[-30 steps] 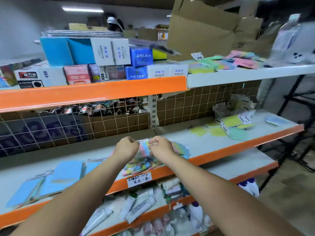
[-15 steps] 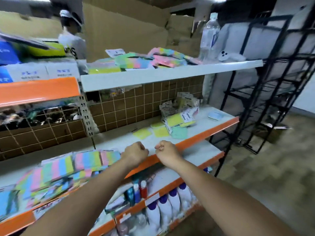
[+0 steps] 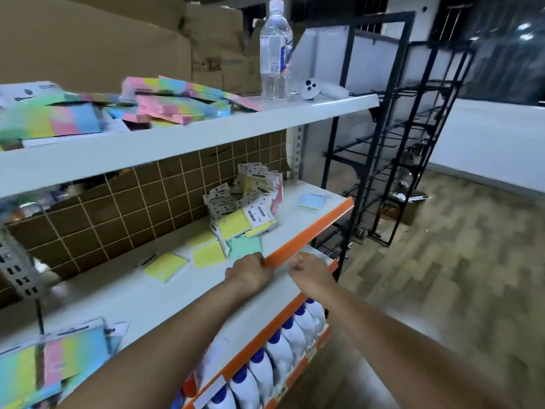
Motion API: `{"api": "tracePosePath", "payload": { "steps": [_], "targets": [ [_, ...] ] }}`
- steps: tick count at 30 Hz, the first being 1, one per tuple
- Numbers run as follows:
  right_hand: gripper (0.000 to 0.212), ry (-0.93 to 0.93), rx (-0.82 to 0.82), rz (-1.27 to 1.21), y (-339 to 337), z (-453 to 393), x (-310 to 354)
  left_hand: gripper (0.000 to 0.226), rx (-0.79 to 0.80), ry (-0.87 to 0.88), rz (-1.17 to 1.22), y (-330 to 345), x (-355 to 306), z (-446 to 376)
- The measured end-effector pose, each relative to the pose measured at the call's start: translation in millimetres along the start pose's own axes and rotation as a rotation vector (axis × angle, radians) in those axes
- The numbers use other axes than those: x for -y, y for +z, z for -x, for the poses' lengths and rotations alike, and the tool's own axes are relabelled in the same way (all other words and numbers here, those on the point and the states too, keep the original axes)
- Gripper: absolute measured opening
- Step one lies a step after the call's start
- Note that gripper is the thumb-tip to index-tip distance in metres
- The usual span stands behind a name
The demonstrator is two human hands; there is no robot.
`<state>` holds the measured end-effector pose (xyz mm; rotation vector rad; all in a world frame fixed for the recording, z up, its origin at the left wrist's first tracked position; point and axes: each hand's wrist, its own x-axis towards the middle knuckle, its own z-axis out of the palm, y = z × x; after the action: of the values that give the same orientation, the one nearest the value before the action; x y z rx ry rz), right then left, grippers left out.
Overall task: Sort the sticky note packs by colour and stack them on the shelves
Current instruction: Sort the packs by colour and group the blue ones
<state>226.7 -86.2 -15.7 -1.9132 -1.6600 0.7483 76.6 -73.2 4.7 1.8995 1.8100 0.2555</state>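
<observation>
My left hand (image 3: 249,271) and my right hand (image 3: 306,271) are both curled into fists and hold nothing, hovering at the orange front edge of the middle shelf (image 3: 306,237). Just beyond them lie loose yellow packs (image 3: 166,266) and a green pack (image 3: 244,246). Behind those is a jumbled pile of carded packs (image 3: 244,205). A single blue pack (image 3: 312,200) lies near the shelf's right end. Rainbow packs (image 3: 53,358) sit at the lower left. More rainbow and pink packs (image 3: 165,104) are heaped on the top white shelf (image 3: 206,134).
A water bottle (image 3: 274,51) and a white controller (image 3: 320,90) stand at the top shelf's right end. Cardboard boxes (image 3: 118,39) rise behind. White bottles with blue caps (image 3: 277,355) fill the shelf below. A black wire rack (image 3: 392,149) stands to the right on the wooden floor.
The view swung right along the shelves. Both hands left the rainbow packs, which now lie at the lower left, and moved with fists closed toward the yellow and green packs.
</observation>
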Motion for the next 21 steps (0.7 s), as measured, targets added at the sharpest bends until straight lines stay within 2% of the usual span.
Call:
{"api": "tracePosePath", "payload": {
  "steps": [2,4,5,9,16,21],
  "targets": [
    [0.011,0.007,-0.014,0.015,-9.2,-22.2,-7.3,0.039,0.034,0.021,0.015,0.1,-12.4,-24.6],
    [0.013,0.034,-0.024,0.032,-20.2,-43.3,-10.7,0.06,0.094,0.048,0.028,-2.4,-25.6,-49.2],
    [0.013,0.05,-0.032,0.021,-26.1,-53.5,-12.5,0.063,0.119,0.065,0.026,-3.2,-32.3,-62.1],
    [0.012,0.108,-0.076,-0.032,-44.3,-85.1,-19.3,0.048,0.136,0.121,0.037,0.9,-56.9,-107.3],
    [0.023,0.195,-0.09,-0.103,-63.9,-132.1,-50.2,0.057,0.149,0.137,0.005,23.5,-89.9,-166.0],
    [0.017,0.192,-0.084,-0.062,-80.4,-182.1,-74.4,0.059,0.17,0.119,0.012,30.8,-110.0,-208.1]
  ]
}}
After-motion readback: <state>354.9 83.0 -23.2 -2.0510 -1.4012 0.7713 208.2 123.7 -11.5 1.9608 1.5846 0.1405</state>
